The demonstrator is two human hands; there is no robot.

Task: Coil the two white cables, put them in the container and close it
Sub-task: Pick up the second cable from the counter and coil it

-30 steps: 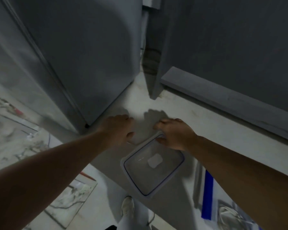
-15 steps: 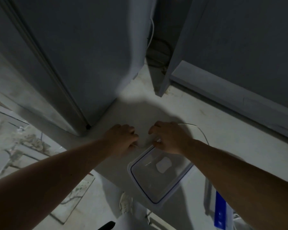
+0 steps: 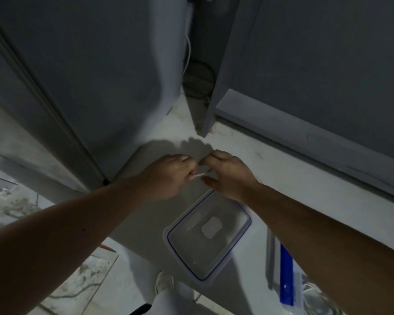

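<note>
Nearest you, a clear lid (image 3: 207, 235) with a blue rim line lies flat on the pale counter (image 3: 293, 178), between your forearms. Just beyond its far corner, your left hand (image 3: 166, 176) pinches a short visible stretch of white cable (image 3: 199, 175), while your right hand (image 3: 229, 173) curls loosely beside that end, fingers bent; whether it grips the cable is unclear. Farther off stand grey cabinet panels (image 3: 100, 76).

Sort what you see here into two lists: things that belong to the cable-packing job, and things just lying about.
Belongs to the job:
white cable, pinched between left hand and right hand
clear lid with blue seal

Just lying about:
grey cabinet
wall cord
shoe
blue strip
</note>
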